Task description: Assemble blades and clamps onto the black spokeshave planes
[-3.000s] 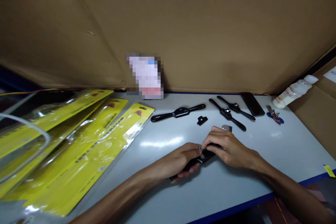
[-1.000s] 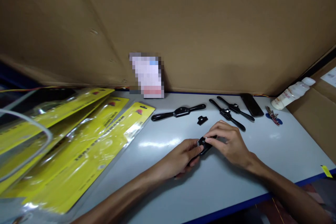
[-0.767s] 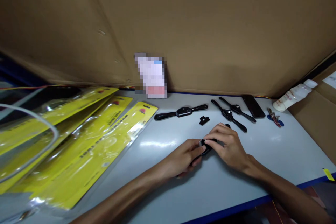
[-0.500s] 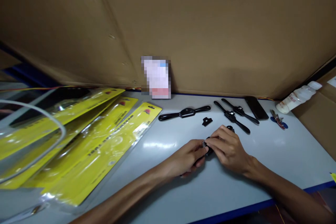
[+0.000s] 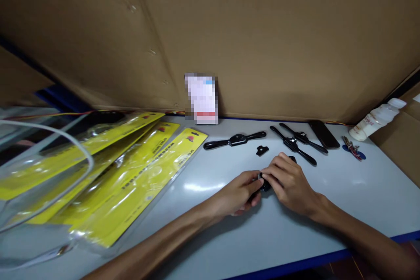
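Note:
Between my two hands, low over the table, is a black spokeshave [image 5: 265, 185], mostly covered by fingers. My left hand [image 5: 239, 193] is closed around its near side, the thumb pressed by the middle part. From the other side my right hand [image 5: 288, 184] pinches at that same middle part with bent fingertips. What the fingertips press there is too hidden to make out. Just beyond the hands lies a small black notched plate with a hole [image 5: 261, 150]. Behind it rests another black spokeshave [image 5: 236, 140].
Two more spokeshaves [image 5: 292, 143] lie to the right, near a dark phone [image 5: 324, 134], keys [image 5: 353, 148] and a white bottle [image 5: 376, 120]. Yellow packages in clear plastic [image 5: 151, 183] spread over the left, crossed by a white cable [image 5: 83, 154]. A cardboard wall [image 5: 262, 43] rises behind a propped screen [image 5: 205, 98].
The whole view has shifted a little, so things appear farther right. Both hands stay on the spokeshave, and the silvery edge by my left thumb shows less now.

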A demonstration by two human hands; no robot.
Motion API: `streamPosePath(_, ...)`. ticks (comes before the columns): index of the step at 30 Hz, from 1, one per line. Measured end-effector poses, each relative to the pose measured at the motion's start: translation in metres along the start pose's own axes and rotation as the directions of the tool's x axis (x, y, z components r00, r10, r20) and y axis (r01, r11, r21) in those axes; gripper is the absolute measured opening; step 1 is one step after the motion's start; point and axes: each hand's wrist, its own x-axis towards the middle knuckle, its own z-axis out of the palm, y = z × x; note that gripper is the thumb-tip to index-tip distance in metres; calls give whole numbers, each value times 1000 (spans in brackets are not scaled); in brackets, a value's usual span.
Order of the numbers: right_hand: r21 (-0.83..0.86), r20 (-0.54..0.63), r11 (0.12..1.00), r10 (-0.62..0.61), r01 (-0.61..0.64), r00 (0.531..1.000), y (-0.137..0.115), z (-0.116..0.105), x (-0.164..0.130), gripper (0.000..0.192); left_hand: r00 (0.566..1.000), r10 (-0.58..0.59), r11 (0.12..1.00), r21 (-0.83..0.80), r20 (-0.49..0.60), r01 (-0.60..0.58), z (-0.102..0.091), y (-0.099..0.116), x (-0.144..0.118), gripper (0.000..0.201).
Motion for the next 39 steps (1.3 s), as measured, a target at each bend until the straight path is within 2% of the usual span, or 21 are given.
streamPosePath(4,146,-32,981,131,-125,991,-3,3,1,15,1000,14,999,30,3,-15,1,0,0,29)
streamPosePath(8,226,10,933,283,-278,959,-5,4,1,19,999,31,997,71,13,-32,0,-2,3,31)
streamPosePath(10,252,28,921,301,-298,953,-4,4,-1,19,999,31,996,87,19,-33,-1,-4,3,32)
streamPosePath(12,250,25,939,240,-238,971,-1,2,-3,16,999,27,997,73,35,-29,-2,-3,3,34)
streamPosePath(15,223,16,973,63,-65,998,6,-5,-7,16,997,-6,1000,22,72,4,-5,0,0,33)
streamPosePath(19,246,70,969,-53,35,996,15,-14,-10,27,993,-76,997,3,91,76,-8,5,-3,26)
streamPosePath(23,198,71,976,-104,88,992,18,-14,-12,29,991,-78,997,-15,106,80,-9,5,-3,20)
streamPosePath(29,13,50,979,-203,202,978,17,-7,-14,32,993,-79,997,29,90,77,-8,4,-4,14)
streamPosePath(35,-75,48,969,-232,235,972,14,-5,-14,25,990,-116,993,37,86,113,-6,10,-5,17)
streamPosePath(39,-119,23,973,-199,200,980,13,0,-14,21,993,-81,997,16,90,79,-4,11,-2,19)
